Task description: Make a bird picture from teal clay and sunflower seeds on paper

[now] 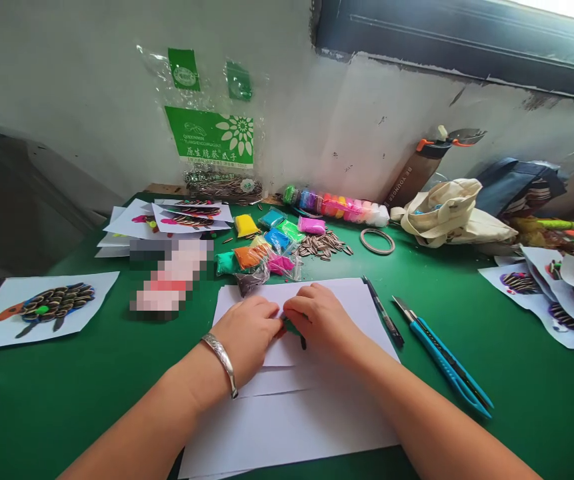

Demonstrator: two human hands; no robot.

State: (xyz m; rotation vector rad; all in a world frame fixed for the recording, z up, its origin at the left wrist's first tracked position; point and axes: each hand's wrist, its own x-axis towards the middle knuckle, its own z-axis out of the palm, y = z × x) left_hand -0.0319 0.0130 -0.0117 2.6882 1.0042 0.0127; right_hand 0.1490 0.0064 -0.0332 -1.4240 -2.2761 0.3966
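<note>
Over a stack of white paper [287, 427], my left hand [247, 330] and my right hand [324, 323] meet, fingertips almost touching. Both are closed, with fingers bent in a pinch. A small dark piece [303, 342] shows just below the right fingers; whether it is held or lies on the paper I cannot tell. Anything between the fingertips is hidden. A silver bracelet [221, 363] circles my left wrist. Just right of the paper are a black pen [384, 313] and a blue utility knife [444, 360] with its blade out.
Behind the paper lie colourful clay packets [251, 259] and loose sunflower seeds [324, 245]. A seed bag [217, 147] leans on the wall. Seed pictures lie left [57, 308] and right [557, 293]. A tape roll [377, 241], cloth bag [454, 213] and bottle [419, 170] stand farther back.
</note>
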